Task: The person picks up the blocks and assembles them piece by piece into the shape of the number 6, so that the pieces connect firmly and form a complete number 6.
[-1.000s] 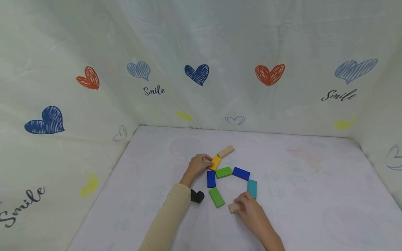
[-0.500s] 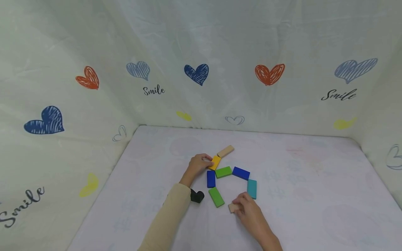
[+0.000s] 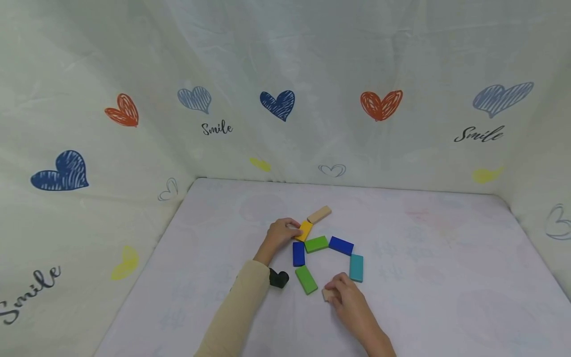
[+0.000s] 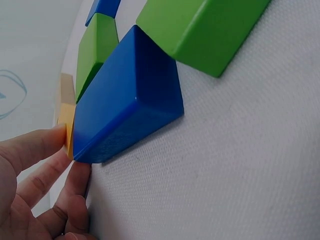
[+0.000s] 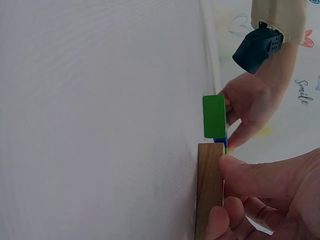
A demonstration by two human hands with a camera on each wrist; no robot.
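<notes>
My left hand (image 3: 279, 234) holds the yellow block (image 3: 305, 231) by its near left end, thumb and fingers at its sides. In the left wrist view the thumb touches that yellow block (image 4: 70, 131) beside a large-looking blue block (image 4: 115, 100). My right hand (image 3: 350, 300) pinches a plain wooden block (image 3: 327, 295), mostly covered by the fingers in the head view. Seen from the right wrist, the wooden block (image 5: 210, 185) lies close to the end of a green block (image 5: 214, 116). Another plain wooden block (image 3: 319, 214) adjoins the yellow one's far end.
Flat blocks form a curve on the white-covered table (image 3: 446, 277): green (image 3: 306, 280), blue (image 3: 298, 254), green (image 3: 316, 244), blue (image 3: 341, 245) and turquoise (image 3: 356, 268). A dark wrist device (image 3: 279, 278) sits by the left sleeve. Behind hangs a heart-printed cloth (image 3: 303, 144).
My right hand has shifted slightly left with the wooden block, toward the lower green block. The left hand stays at the yellow block. The head view has drifted a little.
</notes>
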